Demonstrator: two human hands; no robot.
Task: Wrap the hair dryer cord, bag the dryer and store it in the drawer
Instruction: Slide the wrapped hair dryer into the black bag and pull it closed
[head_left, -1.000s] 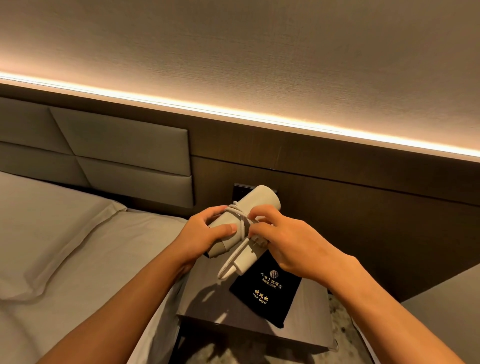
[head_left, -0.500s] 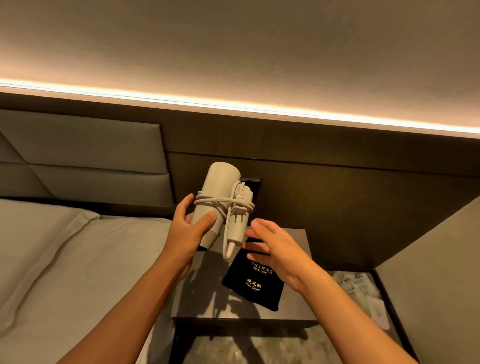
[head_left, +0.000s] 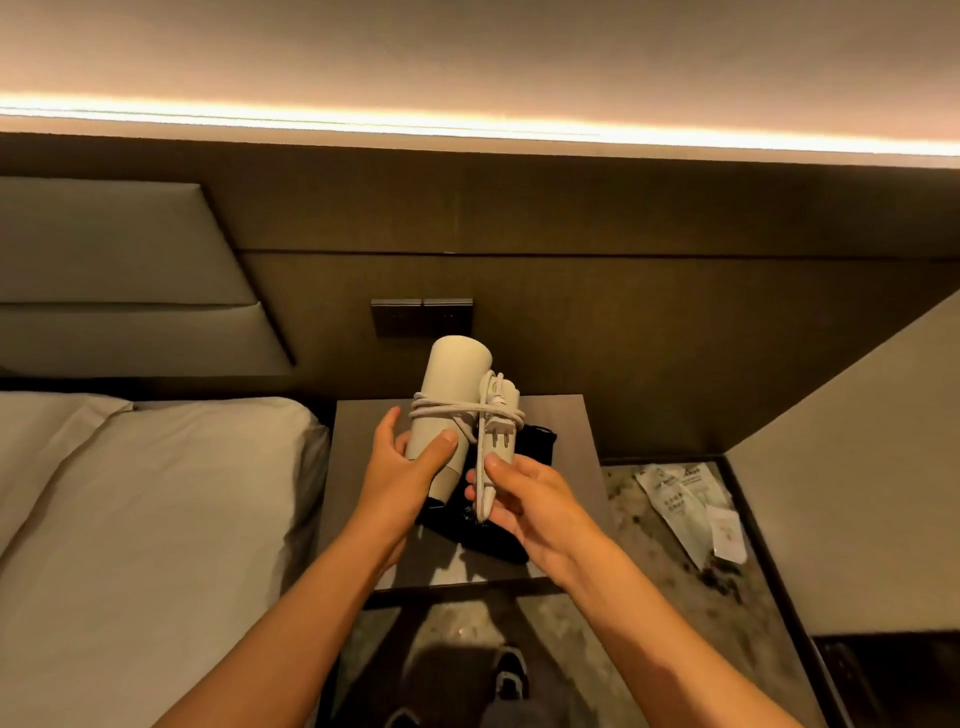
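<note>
A cream hair dryer (head_left: 453, 379) stands upright above the nightstand (head_left: 561, 436), its handle folded alongside the barrel. The cord (head_left: 441, 413) is wound around barrel and handle, with the plug (head_left: 497, 434) tucked at the front. My left hand (head_left: 402, 467) grips the lower barrel, thumb across its front. My right hand (head_left: 519, 496) holds the lower end of the folded handle, where the cord comes out. A black storage bag (head_left: 535, 447) lies flat on the nightstand beneath the dryer, mostly hidden by my hands.
A bed with white sheets (head_left: 156, 519) lies to the left. A dark switch panel (head_left: 421, 316) is on the wall behind the nightstand. White sachets (head_left: 685, 499) lie on the patterned floor at the right. A grey surface (head_left: 857, 467) fills the far right. My shoes (head_left: 511, 675) show below.
My right hand moved from open beside the dryer to holding the handle end. The dryer sank lower over the nightstand, and the camera tilted downward.
</note>
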